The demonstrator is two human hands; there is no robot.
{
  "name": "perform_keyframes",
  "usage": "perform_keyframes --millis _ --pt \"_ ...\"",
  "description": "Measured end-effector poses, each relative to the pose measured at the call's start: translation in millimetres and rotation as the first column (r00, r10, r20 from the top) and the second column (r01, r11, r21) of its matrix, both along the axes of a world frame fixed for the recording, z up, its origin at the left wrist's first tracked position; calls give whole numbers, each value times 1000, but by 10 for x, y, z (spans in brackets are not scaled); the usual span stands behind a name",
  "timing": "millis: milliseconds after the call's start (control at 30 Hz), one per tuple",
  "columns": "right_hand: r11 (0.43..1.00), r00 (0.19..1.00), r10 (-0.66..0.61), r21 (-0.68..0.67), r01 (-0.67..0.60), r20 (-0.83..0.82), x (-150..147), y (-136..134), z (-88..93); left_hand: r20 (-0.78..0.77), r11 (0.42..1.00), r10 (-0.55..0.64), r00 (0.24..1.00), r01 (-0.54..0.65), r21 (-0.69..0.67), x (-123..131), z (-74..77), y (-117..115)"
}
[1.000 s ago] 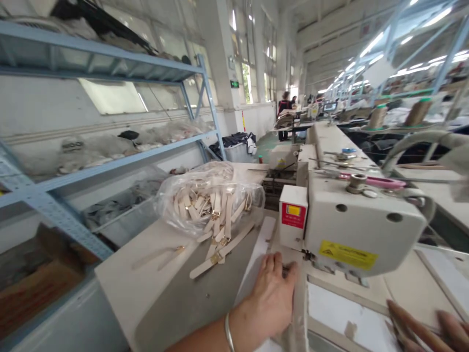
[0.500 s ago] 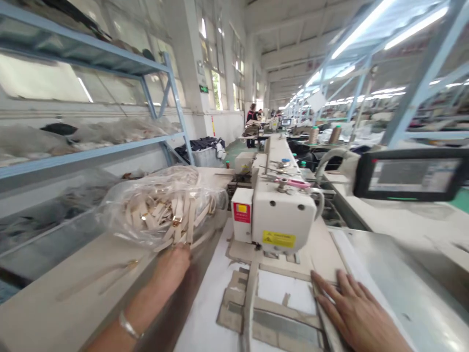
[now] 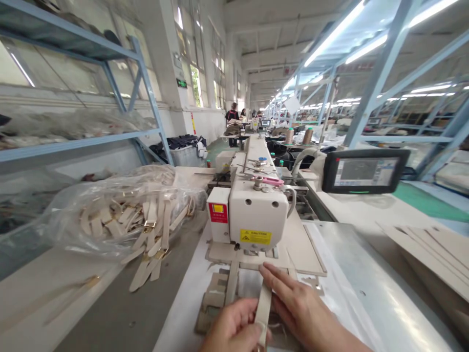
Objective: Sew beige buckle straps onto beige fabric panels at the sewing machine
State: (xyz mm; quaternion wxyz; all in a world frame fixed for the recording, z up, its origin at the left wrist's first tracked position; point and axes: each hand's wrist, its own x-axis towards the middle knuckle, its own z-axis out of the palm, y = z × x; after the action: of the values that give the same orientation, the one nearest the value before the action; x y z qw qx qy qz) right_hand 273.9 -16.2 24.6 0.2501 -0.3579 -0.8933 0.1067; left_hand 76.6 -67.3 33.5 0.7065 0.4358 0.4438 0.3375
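A beige strap point(image 3: 263, 310) runs between my two hands in front of the sewing machine's head point(image 3: 258, 210). My left hand point(image 3: 234, 325) pinches its lower part, where a small metal piece shows near the bottom edge. The fingers of my right hand point(image 3: 298, 303) lie closed together over the upper end of the strap; the thumb is mostly hidden. Below both hands is a template point(image 3: 214, 291) with cut-out openings on a white sheet. A flat beige panel point(image 3: 302, 252) lies under the machine head.
To the left, a clear plastic bag point(image 3: 66, 217) spills several buckled straps point(image 3: 150, 254). Another buckled strap point(image 3: 73, 293) lies at the lower left. A control screen point(image 3: 366, 171) stands to the right, above stacked beige panels point(image 3: 428, 244). Blue shelving point(image 3: 146, 88) rises at left.
My left hand has moved from the strap pile to the machine front, with a strap in it. My right hand has shifted left from the panel's edge onto that strap. The view has turned right.
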Motion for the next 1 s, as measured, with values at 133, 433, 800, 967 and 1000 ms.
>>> perform_keyframes --millis 133,433,800,967,1000 --pt "997 996 -46 -65 51 82 -25 327 -98 46 995 79 996 -76 -59 143 13 226" --pt "988 978 -101 -99 120 182 -69 424 -289 53 997 47 997 -44 -63 234 -154 323" --pt "976 940 -170 -82 202 297 -169 507 -206 92 1000 -24 995 25 -9 203 -289 328" --pt "969 921 -173 -108 223 349 -151 510 -157 81 999 -26 996 24 33 234 -301 328" --pt "967 916 -190 -94 236 353 -148 505 -158 71 1000 -17 997 15 28 247 -286 329"
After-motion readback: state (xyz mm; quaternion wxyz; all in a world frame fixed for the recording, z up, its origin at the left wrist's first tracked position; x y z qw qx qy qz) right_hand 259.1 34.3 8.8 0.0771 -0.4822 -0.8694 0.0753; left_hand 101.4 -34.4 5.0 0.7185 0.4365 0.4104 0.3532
